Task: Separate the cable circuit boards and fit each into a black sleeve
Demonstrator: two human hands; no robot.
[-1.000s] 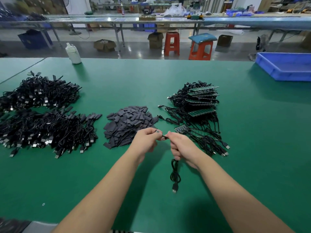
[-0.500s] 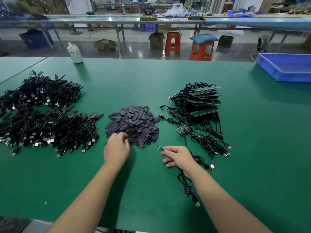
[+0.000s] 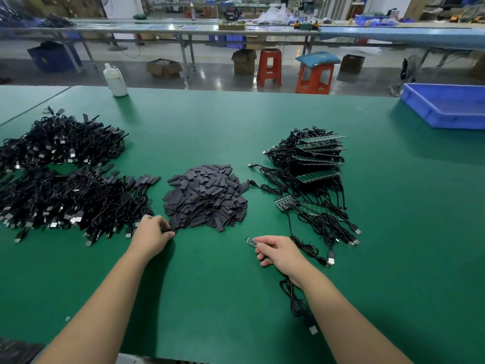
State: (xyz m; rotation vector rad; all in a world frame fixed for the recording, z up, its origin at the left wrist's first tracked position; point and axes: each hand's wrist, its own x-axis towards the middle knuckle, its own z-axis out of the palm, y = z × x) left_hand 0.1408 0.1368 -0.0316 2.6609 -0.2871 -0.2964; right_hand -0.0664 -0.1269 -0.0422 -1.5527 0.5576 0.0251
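Observation:
My right hand (image 3: 278,252) pinches a small circuit board (image 3: 251,241) that sticks out to the left; its black cable (image 3: 296,300) trails under my wrist toward the table's near edge. My left hand (image 3: 153,233) is at the near left corner of the pile of black sleeves (image 3: 207,197), its fingertips pinching a sleeve (image 3: 172,229) at the pile's edge. To the right of the pile lie joined board strips with cables (image 3: 315,164) and a loose strip (image 3: 286,202).
Two heaps of finished sleeved cables (image 3: 65,195) fill the left of the green table (image 3: 393,232). A white bottle (image 3: 115,80) stands at the far edge and a blue tray (image 3: 446,105) at the far right. Stools and benches stand beyond.
My hands were together at the board one second ago. The left hand has since gone left to the sleeve pile, while the right hand drew back with the board and its cable.

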